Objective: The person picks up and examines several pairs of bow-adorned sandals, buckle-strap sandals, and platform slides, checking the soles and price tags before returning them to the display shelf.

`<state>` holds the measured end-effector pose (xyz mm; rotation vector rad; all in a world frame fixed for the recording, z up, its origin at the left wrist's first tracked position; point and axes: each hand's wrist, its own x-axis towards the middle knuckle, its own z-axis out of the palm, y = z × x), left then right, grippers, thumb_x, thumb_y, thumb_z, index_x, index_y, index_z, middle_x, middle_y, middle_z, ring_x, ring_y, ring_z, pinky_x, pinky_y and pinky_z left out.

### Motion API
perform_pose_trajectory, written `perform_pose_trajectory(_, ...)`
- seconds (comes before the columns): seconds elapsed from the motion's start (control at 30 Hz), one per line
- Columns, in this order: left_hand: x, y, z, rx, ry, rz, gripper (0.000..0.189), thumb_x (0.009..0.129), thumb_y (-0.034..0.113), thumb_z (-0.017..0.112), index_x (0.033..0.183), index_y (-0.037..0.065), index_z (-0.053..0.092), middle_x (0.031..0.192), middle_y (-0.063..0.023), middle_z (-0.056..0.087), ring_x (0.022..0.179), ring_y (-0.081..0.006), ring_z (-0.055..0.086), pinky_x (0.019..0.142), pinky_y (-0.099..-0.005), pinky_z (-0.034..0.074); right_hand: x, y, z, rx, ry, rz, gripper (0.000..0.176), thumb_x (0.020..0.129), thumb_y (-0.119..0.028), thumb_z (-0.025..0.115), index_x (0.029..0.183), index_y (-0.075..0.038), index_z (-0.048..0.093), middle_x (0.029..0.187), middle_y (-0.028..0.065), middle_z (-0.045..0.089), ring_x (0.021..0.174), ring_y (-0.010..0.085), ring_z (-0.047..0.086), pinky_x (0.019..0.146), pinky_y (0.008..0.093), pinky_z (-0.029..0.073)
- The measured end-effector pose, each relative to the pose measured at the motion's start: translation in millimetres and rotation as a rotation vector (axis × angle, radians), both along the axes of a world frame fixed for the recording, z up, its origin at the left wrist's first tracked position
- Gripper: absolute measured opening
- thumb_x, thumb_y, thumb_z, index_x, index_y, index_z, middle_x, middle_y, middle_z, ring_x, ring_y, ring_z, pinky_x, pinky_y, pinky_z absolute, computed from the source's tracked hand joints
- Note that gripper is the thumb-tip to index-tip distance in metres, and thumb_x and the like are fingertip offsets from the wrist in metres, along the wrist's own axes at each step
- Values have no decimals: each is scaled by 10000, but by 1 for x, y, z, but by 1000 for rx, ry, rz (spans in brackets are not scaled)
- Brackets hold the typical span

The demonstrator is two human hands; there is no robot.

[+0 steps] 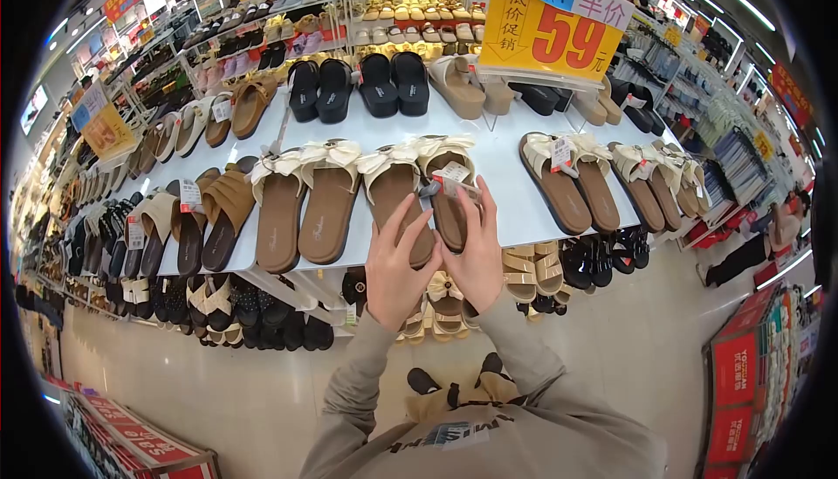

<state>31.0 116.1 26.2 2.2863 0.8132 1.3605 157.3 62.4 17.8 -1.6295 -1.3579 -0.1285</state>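
My left hand (394, 280) is around the heel end of a brown-soled sandal (393, 193) with a cream bow strap, its fingers over the footbed. My right hand (475, 265) holds the matching sandal (449, 217) by its right side and heel, with the thumb near the heel and fingertips by a white price tag (453, 175). Both sandals lie side by side at the front edge of the white display table (349, 130), toes pointing away. The undersides of the sandals and some fingertips are hidden.
Similar bow sandals (328, 213) stand to the left, and others (559, 191) to the right. Black slides (377, 86) and a yellow price sign (554, 25) are behind. More footwear (519, 274) sits below the table edge. A person (768, 239) is at the far right.
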Motion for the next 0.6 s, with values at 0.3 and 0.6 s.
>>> perform_pose_trajectory(0.3,12,-6,-7,19,-63,-184,430,709,42,719,1132,55,640,1328,-106,525,1094,-287,586,880,-382,499,2,-25,8,75,98,-67,607,768,26,647,1329,-102,455,1496,150,195,1325,370,355,1019,410,425)
perform_pose_trajectory(0.6,31,8,-11,56,-107,-106,337,734,34,718,1066,34,654,1271,-88,574,1063,-277,599,874,-363,500,23,-28,3,70,54,-24,599,784,-7,665,1332,-88,437,1486,146,219,1326,352,348,1042,418,393)
